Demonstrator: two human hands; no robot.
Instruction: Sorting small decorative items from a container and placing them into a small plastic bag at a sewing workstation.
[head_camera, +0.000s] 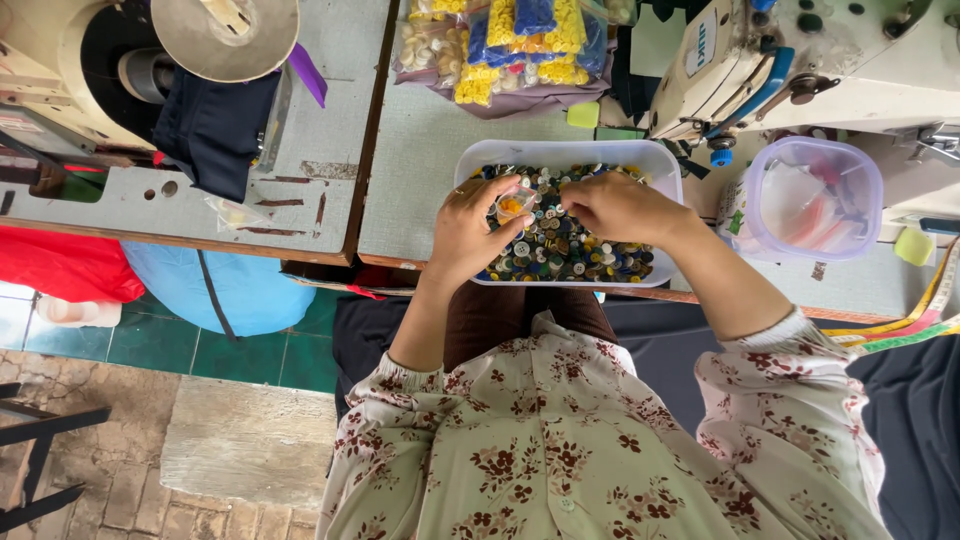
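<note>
Left hand (468, 232): pinches a small clear packet (512, 205) holding a few yellow buttons.
Right hand (618, 207): fingertips closed, contents hidden.
Tray (560, 152): at table's front edge, full of mixed buttons (560, 245).

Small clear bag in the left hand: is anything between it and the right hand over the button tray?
Nothing visible. The left hand holds the small clear bag above the white tray of mixed buttons; the right hand is right beside it, with open space between.
</note>
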